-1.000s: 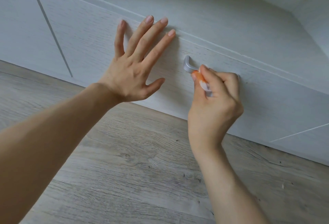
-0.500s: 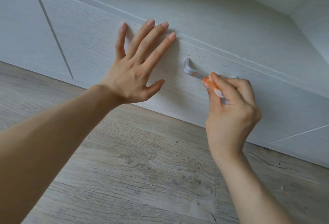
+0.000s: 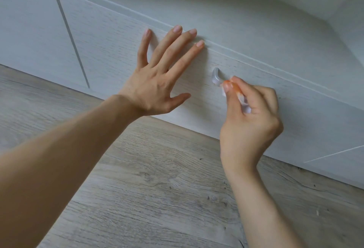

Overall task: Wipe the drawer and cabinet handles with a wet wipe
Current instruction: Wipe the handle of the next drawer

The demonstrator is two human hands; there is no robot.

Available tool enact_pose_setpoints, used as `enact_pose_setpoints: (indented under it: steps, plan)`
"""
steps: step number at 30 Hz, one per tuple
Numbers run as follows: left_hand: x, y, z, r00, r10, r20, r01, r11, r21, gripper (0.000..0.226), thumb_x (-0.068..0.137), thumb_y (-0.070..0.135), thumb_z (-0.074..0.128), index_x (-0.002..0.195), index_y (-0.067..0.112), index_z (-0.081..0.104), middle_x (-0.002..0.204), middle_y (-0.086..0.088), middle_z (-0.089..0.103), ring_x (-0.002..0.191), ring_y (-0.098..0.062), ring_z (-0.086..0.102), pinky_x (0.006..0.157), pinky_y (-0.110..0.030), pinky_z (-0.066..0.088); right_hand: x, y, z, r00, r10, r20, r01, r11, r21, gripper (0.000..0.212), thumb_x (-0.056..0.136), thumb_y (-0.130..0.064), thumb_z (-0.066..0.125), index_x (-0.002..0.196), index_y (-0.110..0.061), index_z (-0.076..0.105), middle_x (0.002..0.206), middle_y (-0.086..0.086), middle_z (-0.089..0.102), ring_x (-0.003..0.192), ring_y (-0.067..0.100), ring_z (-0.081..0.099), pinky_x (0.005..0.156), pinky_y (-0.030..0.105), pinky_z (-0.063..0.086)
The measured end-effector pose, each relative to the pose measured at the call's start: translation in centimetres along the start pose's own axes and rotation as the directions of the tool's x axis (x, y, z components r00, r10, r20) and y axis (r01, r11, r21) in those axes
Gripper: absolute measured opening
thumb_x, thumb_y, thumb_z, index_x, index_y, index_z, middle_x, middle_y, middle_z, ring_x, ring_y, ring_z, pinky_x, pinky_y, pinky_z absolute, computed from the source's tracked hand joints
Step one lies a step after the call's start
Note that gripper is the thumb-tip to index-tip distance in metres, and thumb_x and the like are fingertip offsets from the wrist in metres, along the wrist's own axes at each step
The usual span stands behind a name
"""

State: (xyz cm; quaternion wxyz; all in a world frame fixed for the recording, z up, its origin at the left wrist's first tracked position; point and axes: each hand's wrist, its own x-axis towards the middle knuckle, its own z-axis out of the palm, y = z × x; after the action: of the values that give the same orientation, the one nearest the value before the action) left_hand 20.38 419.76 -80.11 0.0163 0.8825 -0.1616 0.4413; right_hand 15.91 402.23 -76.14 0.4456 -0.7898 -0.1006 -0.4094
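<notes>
A low white drawer front [image 3: 110,36] carries a silver bar handle [image 3: 216,77], of which only the left end shows. My right hand [image 3: 252,121] pinches a white wet wipe with orange marks [image 3: 239,95] around the handle, near that left end. The rest of the handle is hidden behind the wipe and my fingers. My left hand [image 3: 157,78] lies flat against the drawer front to the left of the handle, fingers spread and straight, fingertips near the drawer's top edge.
A tall white cabinet door [image 3: 29,21] stands left of the drawer, separated by a narrow gap. Above the drawer is a white shelf surface [image 3: 216,11] with a corner at the right. Grey wood-grain floor [image 3: 157,188] runs below. Another panel [image 3: 344,161] shows at lower right.
My right hand slid right along the handle with the wipe, then back left toward the handle's left end. My left hand stayed flat on the drawer front.
</notes>
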Motion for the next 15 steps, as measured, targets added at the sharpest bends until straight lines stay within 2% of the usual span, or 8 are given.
enact_pose_setpoints:
  steps: [3, 6, 8, 10, 12, 15]
  plan:
    - [-0.1, -0.3, 0.0, 1.000, 0.008, 0.003, -0.008, 1.000, 0.001, 0.087, 0.084, 0.062, 0.050, 0.149, 0.012, 0.020, 0.154, -0.011, 0.020, 0.144, -0.030, 0.013, 0.113, -0.051, -0.005, 0.0, -0.2, 0.1, 0.999, -0.020, 0.032, 0.021, 0.999, -0.024, 0.014, 0.077, 0.000, 0.073, 0.091, 0.001, 0.072, 0.080, 0.003, 0.059, 0.072, 0.004, 0.058, 0.071, 0.005, 0.044]
    - [0.0, -0.1, 0.0, 1.000, 0.002, -0.005, -0.002, 1.000, 0.012, 0.086, 0.086, 0.066, 0.045, 0.149, 0.011, 0.022, 0.153, -0.014, 0.023, 0.143, -0.031, 0.014, 0.113, -0.049, -0.007, 0.4, -0.7, 1.0, 0.994, -0.071, 0.084, 0.080, 0.991, -0.106, 0.011, 0.077, 0.000, 0.073, 0.088, -0.001, 0.074, 0.077, 0.011, 0.065, 0.065, 0.012, 0.060, 0.071, 0.000, 0.035]
    - [0.0, -0.1, 0.1, 1.000, 0.002, -0.010, -0.002, 1.000, 0.015, 0.086, 0.087, 0.066, 0.044, 0.149, 0.011, 0.023, 0.153, -0.013, 0.024, 0.143, -0.030, 0.015, 0.113, -0.050, -0.006, 0.4, -0.5, 0.7, 0.993, -0.072, 0.093, 0.083, 0.990, -0.117, 0.012, 0.078, -0.002, 0.073, 0.089, -0.002, 0.074, 0.078, 0.011, 0.066, 0.068, 0.013, 0.063, 0.070, 0.003, 0.038]
    - [-0.1, -0.3, 0.1, 1.000, 0.012, -0.010, -0.012, 1.000, 0.013, 0.086, 0.086, 0.065, 0.046, 0.149, 0.012, 0.023, 0.153, -0.012, 0.023, 0.144, -0.029, 0.016, 0.113, -0.049, -0.005, 0.3, -0.3, 0.3, 0.996, -0.064, 0.060, 0.070, 0.991, -0.118, 0.012, 0.077, -0.002, 0.074, 0.089, -0.002, 0.074, 0.079, 0.011, 0.067, 0.069, 0.014, 0.063, 0.070, 0.003, 0.039]
    - [-0.1, -0.4, 0.0, 1.000, 0.019, -0.011, -0.019, 1.000, 0.022, 0.086, 0.086, 0.066, 0.045, 0.149, 0.012, 0.022, 0.153, -0.011, 0.022, 0.143, -0.029, 0.016, 0.113, -0.049, -0.005, 0.1, -0.6, 0.8, 0.999, -0.046, 0.027, 0.048, 0.993, -0.110, 0.010, 0.076, -0.001, 0.075, 0.085, -0.002, 0.074, 0.077, 0.012, 0.066, 0.066, 0.014, 0.062, 0.072, -0.003, 0.034]
    - [0.0, -0.1, 0.1, 1.000, 0.001, -0.016, 0.000, 1.000, 0.019, 0.086, 0.086, 0.067, 0.043, 0.149, 0.011, 0.023, 0.152, -0.014, 0.025, 0.143, -0.031, 0.016, 0.113, -0.051, -0.004, 0.1, -1.5, 1.8, 1.000, 0.010, -0.021, -0.011, 0.998, -0.058, 0.005, 0.076, -0.001, 0.073, 0.081, -0.002, 0.074, 0.076, 0.013, 0.065, 0.066, 0.007, 0.058, 0.076, -0.008, 0.029]
